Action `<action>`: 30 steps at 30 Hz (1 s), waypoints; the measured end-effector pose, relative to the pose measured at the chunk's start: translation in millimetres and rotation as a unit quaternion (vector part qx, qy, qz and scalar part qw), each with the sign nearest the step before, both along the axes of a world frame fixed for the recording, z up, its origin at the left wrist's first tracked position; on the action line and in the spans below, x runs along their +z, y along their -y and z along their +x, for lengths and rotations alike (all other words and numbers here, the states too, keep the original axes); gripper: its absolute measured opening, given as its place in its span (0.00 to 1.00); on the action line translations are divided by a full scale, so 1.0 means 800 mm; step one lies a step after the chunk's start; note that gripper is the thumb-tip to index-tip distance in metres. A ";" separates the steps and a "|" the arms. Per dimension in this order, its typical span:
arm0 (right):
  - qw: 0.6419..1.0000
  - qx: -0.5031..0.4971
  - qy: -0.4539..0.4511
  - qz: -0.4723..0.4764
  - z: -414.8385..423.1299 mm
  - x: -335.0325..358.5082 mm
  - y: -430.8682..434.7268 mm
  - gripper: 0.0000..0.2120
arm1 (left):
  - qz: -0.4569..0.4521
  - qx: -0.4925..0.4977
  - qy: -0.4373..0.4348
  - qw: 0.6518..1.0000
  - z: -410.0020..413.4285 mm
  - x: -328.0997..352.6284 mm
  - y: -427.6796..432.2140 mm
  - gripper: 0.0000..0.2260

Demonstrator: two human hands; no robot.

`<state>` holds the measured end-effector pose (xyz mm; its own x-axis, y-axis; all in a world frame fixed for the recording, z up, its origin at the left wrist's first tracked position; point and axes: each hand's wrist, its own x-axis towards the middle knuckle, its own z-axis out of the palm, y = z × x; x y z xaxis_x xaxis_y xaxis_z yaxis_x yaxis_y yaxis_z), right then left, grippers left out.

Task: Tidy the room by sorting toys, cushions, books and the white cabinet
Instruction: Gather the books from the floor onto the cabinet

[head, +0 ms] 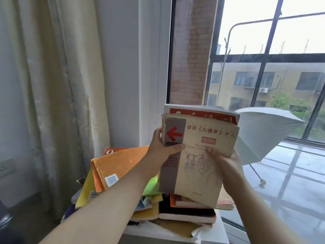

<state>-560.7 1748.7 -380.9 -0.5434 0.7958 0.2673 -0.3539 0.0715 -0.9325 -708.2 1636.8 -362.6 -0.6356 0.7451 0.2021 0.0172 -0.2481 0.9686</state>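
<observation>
**Books in hand, pile still to sort**

A beige book (202, 173) with a red arrow on its grey strip is held upright and slightly tilted in mid-air, with a red-banded book (202, 112) pressed flat behind it. Both hang just above a loose book pile (119, 166), where orange, yellow and green covers lie askew and overlap at odd angles on a white surface (219, 231), probably the cabinet.

By the look of that heap, the book sorting is at an early stage: only these few volumes are gathered, and most still need squaring up. No toys or cushions are in view.

The left hand (163, 147) grips the beige book's left edge, thumb laid across the cover and fingers behind. The right hand (226, 161) is blurred, but its fingers curl onto the lower right of the cover, pinching it.

Beyond are an open umbrella (263, 134), the window (263, 57) and a curtain (52, 85).
</observation>
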 end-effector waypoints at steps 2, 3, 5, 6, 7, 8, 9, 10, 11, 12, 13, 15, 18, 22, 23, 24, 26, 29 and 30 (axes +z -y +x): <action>1.000 0.020 0.014 -0.002 0.002 -0.007 -0.004 0.32 | -0.023 0.000 -0.006 1.000 -0.001 -0.001 -0.009 0.27; 0.999 0.034 0.021 -0.003 0.003 -0.010 -0.004 0.30 | -0.031 -0.001 -0.003 0.999 -0.004 -0.004 -0.010 0.28; 0.998 0.054 0.036 0.001 0.004 -0.014 -0.003 0.28 | -0.047 -0.017 0.003 0.999 -0.008 -0.010 -0.006 0.30; 0.998 0.054 0.041 0.005 0.004 -0.016 -0.003 0.28 | -0.051 -0.026 0.002 0.998 -0.008 -0.011 -0.002 0.31; 0.998 0.049 0.040 0.006 0.004 -0.017 -0.002 0.28 | -0.052 -0.031 0.002 0.998 -0.007 -0.011 0.001 0.33; 0.999 0.041 0.034 0.006 0.005 -0.019 0.000 0.28 | -0.049 -0.032 -0.001 0.998 -0.006 -0.011 0.004 0.33; 0.999 0.032 0.026 0.006 0.006 -0.021 0.002 0.28 | -0.047 -0.028 -0.009 0.998 -0.004 -0.010 0.007 0.33; 0.999 0.025 0.019 0.007 0.009 -0.023 0.007 0.27 | -0.046 -0.023 -0.020 0.998 0.000 -0.009 0.011 0.31; 1.000 0.019 0.014 0.012 0.013 -0.022 0.013 0.27 | -0.046 -0.015 -0.029 0.998 0.003 -0.008 0.017 0.30; 1.000 0.018 0.010 0.020 0.018 -0.023 0.020 0.26 | -0.044 -0.009 -0.036 0.998 0.006 -0.008 0.024 0.28; 0.999 0.019 0.009 0.025 0.023 -0.023 0.027 0.26 | -0.041 -0.004 -0.040 0.998 0.010 -0.009 0.032 0.27; 0.999 0.026 0.011 0.034 0.034 -0.021 0.040 0.26 | -0.026 -0.001 -0.045 0.999 0.018 -0.009 0.051 0.27; 0.998 0.050 0.014 0.046 0.047 -0.017 0.064 0.25 | -0.003 -0.015 -0.065 0.998 0.030 -0.004 0.087 0.27; 0.998 0.053 0.020 0.038 0.055 -0.021 0.098 0.22 | -0.017 -0.054 -0.133 0.989 0.039 0.008 0.140 0.25; 0.997 0.062 0.025 0.043 0.057 -0.023 0.108 0.24 | -0.032 -0.052 -0.144 0.988 0.042 0.010 0.155 0.25; 0.996 0.073 0.028 0.046 0.059 -0.025 0.119 0.25 | -0.046 -0.045 -0.155 0.986 0.046 0.009 0.170 0.24; 0.994 0.098 0.030 0.043 0.061 -0.030 0.131 0.23 | -0.069 -0.032 -0.176 0.981 0.048 0.004 0.190 0.22; 0.987 0.144 0.054 0.055 0.068 -0.041 0.158 0.25 | -0.077 -0.004 -0.164 0.983 0.059 -0.018 0.228 0.22; 0.984 0.154 0.065 0.059 0.070 -0.047 0.165 0.26 | -0.080 0.001 -0.158 0.984 0.062 -0.026 0.237 0.22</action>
<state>-505.0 1616.9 -418.7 -0.7890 0.5563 0.2608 -0.2548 0.0900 -0.9628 -658.6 1446.9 -383.5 -0.5616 0.7820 0.2703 0.3233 -0.0932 0.9417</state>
